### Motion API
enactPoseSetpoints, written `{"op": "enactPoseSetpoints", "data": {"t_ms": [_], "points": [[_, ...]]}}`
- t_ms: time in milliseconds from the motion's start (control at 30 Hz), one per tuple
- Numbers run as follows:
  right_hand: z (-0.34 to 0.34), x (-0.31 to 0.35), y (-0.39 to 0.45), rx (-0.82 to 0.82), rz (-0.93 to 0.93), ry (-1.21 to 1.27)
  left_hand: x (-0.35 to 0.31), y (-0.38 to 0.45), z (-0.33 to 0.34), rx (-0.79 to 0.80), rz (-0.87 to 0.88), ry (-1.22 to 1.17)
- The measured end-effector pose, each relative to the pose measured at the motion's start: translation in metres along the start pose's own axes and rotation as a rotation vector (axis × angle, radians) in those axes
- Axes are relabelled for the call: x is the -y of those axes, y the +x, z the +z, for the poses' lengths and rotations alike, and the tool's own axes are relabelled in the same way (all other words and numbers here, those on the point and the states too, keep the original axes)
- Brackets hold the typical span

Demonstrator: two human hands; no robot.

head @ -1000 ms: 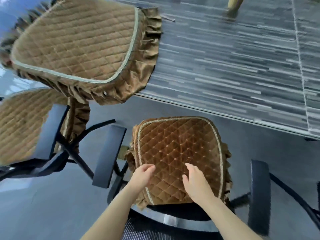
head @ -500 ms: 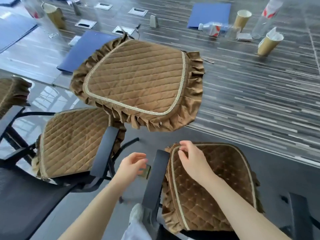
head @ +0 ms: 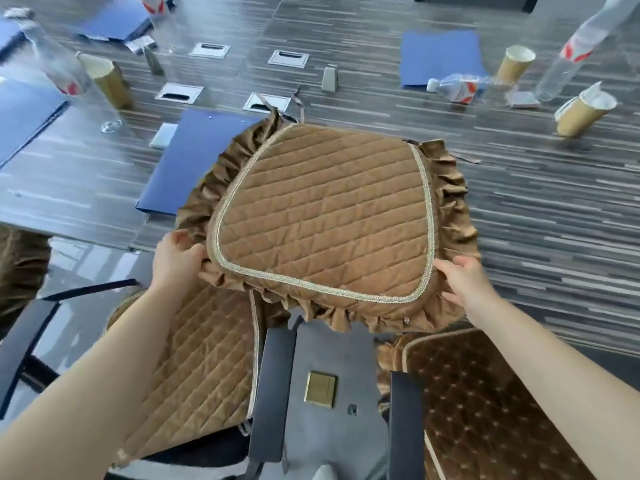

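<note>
Since the earlier frame both hands have been moved to the cushion (head: 325, 220): its near left frill is gripped by the left hand (head: 176, 261), its near right frill by the right hand (head: 464, 282). The cushion is laid flat over the worktop (head: 536, 209) edge, with its long axis running away from that edge and its narrow tied end pointed inward, slightly leftward.

The fingertips of the left hand (head: 175, 261) disappear under the frill of the quilted cushion (head: 325, 216), and those of the right hand (head: 464, 282) seem to tuck beneath its other side. The cushion hides the blue folder's (head: 194, 161) right corner. The dark brown seat pad (head: 485, 403) runs off the bottom edge. The clear bottle (head: 581, 43) at top right is blurred and cropped. A dark speck (head: 352, 409) on the floor is too small to identify.
</note>
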State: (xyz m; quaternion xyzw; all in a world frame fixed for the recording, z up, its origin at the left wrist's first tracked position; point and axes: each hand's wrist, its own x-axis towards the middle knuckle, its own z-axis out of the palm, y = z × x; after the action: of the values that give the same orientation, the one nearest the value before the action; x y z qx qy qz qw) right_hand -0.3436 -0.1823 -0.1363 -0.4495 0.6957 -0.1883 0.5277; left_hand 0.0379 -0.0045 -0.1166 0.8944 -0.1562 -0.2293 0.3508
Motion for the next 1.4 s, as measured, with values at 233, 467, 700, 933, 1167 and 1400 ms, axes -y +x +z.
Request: {"op": "enactPoseSetpoints", "data": {"t_ms": [233, 467, 700, 933, 1167, 1400], "points": [[0.008, 0.001, 0.023, 0.072, 0.116, 0.037, -0.011, 0.038, 0.027, 0.144, -0.05, -0.072], [0.018, 0.02, 0.016, 0.132, 0.096, 0.143, -0.016, 0.05, 0.024, 0.11, -0.157, -0.329], [-0.022, 0.019, -0.022, 0.052, -0.043, 0.238, -0.034, 0.004, 0.007, 0.196, 0.015, -0.316], [-0.089, -0.022, -0.116, -0.056, -0.17, 0.171, -0.024, -0.125, -0.014, 0.061, 0.224, -0.197], [-0.176, -0.097, -0.223, -0.209, -0.246, 0.12, -0.002, -0.252, -0.019, 0.141, 0.301, -0.244], [-0.298, -0.216, -0.332, -0.368, -0.258, 0.168, 0.017, -0.429, 0.009, 0.113, 0.417, -0.263]]}}
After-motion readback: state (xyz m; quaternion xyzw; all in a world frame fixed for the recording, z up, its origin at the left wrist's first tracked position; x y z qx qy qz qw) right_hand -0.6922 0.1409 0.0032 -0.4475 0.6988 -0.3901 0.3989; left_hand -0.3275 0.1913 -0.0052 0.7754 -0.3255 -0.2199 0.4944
